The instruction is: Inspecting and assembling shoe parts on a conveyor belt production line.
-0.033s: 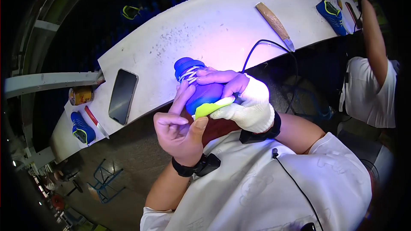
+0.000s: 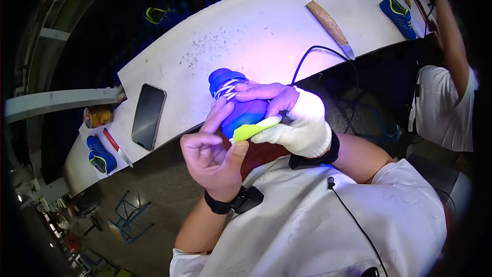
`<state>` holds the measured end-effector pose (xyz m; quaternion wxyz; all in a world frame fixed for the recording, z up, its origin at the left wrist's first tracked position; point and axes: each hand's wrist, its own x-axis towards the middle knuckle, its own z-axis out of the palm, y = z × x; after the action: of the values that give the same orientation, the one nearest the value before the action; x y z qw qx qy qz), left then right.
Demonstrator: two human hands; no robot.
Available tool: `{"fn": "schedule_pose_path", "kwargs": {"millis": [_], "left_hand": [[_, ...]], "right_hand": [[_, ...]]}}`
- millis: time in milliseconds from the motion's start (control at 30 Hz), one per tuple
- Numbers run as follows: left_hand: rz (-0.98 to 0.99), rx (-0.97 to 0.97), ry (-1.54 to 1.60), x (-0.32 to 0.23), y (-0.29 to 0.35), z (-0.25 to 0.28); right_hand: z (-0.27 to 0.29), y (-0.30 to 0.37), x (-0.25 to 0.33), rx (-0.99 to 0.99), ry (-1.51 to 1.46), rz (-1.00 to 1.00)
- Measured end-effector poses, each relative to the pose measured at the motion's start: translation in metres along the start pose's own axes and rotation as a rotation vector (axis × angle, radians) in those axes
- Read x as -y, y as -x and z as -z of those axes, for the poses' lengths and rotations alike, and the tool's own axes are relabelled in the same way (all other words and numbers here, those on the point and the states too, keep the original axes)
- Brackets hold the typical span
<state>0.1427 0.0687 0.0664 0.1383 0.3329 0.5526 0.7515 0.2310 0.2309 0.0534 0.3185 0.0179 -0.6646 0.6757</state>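
Observation:
Above the near edge of the white table, both hands hold a small blue shoe (image 2: 246, 115) with white laces and a yellow-green part on its near side. My right hand (image 2: 302, 118), in a white glove with bare fingertips, grips it from the right; its fingers lie over the laces and its thumb along the yellow-green part. My left hand (image 2: 218, 156) is bare. Its extended fingers press on the shoe's left side, the thumb tip is at the yellow-green part, and the other fingers curl in. My hands cover part of the shoe.
On the table (image 2: 236, 25) lie a black phone (image 2: 148, 118), a red-handled knife (image 2: 117, 146), a wooden-handled blade (image 2: 328, 25), a tin (image 2: 98, 116) and blue shoes (image 2: 100, 155) at both ends. A black cable (image 2: 307, 54) loops nearby. A co-worker's arm (image 2: 453, 46) reaches in at right.
The view has shifted very slightly. My left hand's curled fingers have moved a little to the left; the grip on the shoe looks the same.

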Motion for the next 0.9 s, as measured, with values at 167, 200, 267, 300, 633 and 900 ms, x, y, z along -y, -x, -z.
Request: {"fn": "schedule_pose_path", "kwargs": {"millis": [167,200,267,300,633,900], "left_hand": [[0.008,0.239,-0.419,-0.017,-0.025,0.015],[0.009,0.166,-0.395,-0.017,-0.02,0.014],[0.01,0.039,-0.317,-0.015,-0.017,0.009],[0.01,0.049,-0.329,-0.02,-0.019,0.013],[-0.043,0.419,-0.598,-0.023,-0.05,0.045],[0.001,0.386,-0.476,-0.02,-0.041,0.073]], "right_hand": [[0.006,-0.013,0.01,0.088,0.223,0.026],[0.004,-0.012,0.009,0.096,0.307,0.025],[0.006,-0.011,0.0,0.107,0.471,0.068],[0.004,-0.011,-0.006,0.095,0.462,0.071],[0.006,-0.019,-0.024,0.272,0.583,0.258],[-0.004,-0.026,-0.054,0.175,0.508,0.243]]}}
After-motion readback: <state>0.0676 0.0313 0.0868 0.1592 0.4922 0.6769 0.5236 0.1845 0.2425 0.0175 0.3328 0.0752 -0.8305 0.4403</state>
